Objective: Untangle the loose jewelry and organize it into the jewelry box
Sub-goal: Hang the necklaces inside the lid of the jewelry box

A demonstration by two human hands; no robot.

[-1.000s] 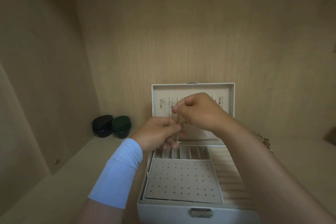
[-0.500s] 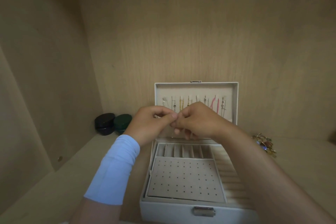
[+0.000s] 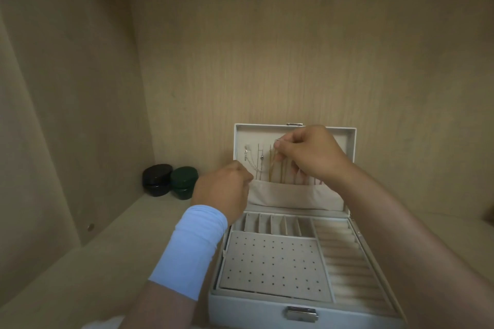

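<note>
Up at the lid (image 3: 256,134), right hand (image 3: 307,153) in a pinch on a chain (image 3: 272,168); left hand (image 3: 224,189) lower, curled, hold unclear.

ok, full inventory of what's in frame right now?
shelf: 1, light wood, under everything
jewelry box: 1, white, open on the shelf, lid upright at the back
chains: several, gold and silver, hanging inside the lid into its pouch
earring panel: 1, beige, perforated, tray front left
small compartments: one row, beige, behind the panel
ring rolls: one column, beige, tray right
black case: 1, back left corner
green case: 1, dark, beside the black one
sleeve: 1, light blue, left forearm
left hand: fingers curled, lid's lower left; contents hidden
right hand: grip pinches one chain's top end
</note>
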